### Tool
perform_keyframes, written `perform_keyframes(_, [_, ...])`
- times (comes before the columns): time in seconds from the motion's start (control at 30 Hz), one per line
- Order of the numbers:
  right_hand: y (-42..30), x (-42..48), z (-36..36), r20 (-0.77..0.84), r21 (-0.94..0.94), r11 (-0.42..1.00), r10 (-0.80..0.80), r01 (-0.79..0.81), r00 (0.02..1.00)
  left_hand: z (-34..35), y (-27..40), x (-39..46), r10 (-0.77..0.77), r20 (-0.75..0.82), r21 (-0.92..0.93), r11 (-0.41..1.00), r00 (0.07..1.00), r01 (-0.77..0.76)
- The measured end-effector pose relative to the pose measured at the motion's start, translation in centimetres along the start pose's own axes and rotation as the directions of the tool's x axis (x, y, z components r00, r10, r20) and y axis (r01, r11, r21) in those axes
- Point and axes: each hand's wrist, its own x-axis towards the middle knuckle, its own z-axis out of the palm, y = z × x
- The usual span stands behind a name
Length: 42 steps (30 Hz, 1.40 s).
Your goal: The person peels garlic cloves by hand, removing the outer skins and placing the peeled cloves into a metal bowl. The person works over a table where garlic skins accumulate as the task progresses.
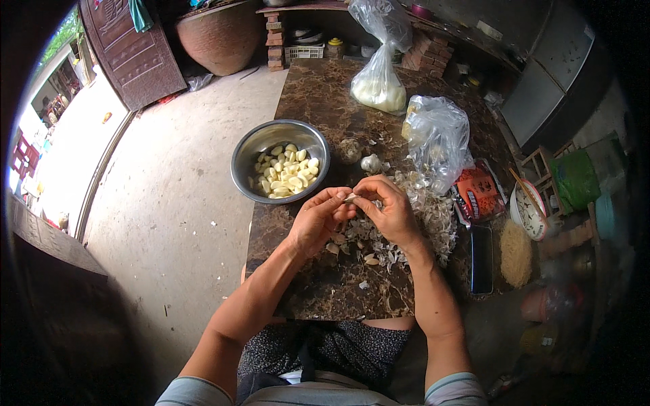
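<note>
Between the fingertips of my left hand and my right hand is a garlic clove, with skin still on it as far as it shows. The hands meet over a brown marbled table. A steel bowl holding peeled garlic cloves stands behind my left hand. Loose garlic skins are heaped beside and under my right hand. Unpeeled cloves lie on the table nearer my body. Two garlic bulbs, one whitish and one browner, rest beyond the hands.
Clear plastic bags, one knotted and one crumpled, sit at the back. Along the right are a red food packet, a phone, a fibrous scrubbing pad and an enamel bowl with chopsticks.
</note>
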Motion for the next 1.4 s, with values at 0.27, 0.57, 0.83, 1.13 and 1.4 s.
perform_keyframes(0.27, [-0.5,0.2,-0.6,0.011,-0.104,0.990,-0.094,0.094,0.996,0.8,0.0,0.1,-0.034,-0.078,-0.011,0.999,0.996,0.033])
perform_keyframes(0.57, [-0.7,0.2,-1.1,0.096,-0.162,0.973,-0.149,0.163,0.984,-0.2,0.0,0.0,-0.092,0.023,-0.003,0.996,0.996,0.092])
perform_keyframes(0.83, [-0.8,0.2,-0.8,0.109,-0.155,0.972,-0.158,0.174,0.981,-0.1,-0.3,0.1,-0.113,0.030,-0.138,0.984,0.993,0.116])
perform_keyframes(1.13, [-0.8,-0.1,-0.1,0.059,-0.225,0.949,-0.213,0.221,0.975,-0.2,-0.8,0.3,-0.034,0.090,-0.253,0.966,0.995,0.056])
perform_keyframes(1.4, [-0.7,-0.3,0.1,0.019,-0.124,0.966,-0.228,0.228,0.973,0.2,-0.7,0.1,0.014,0.101,-0.326,0.945,0.995,0.020])
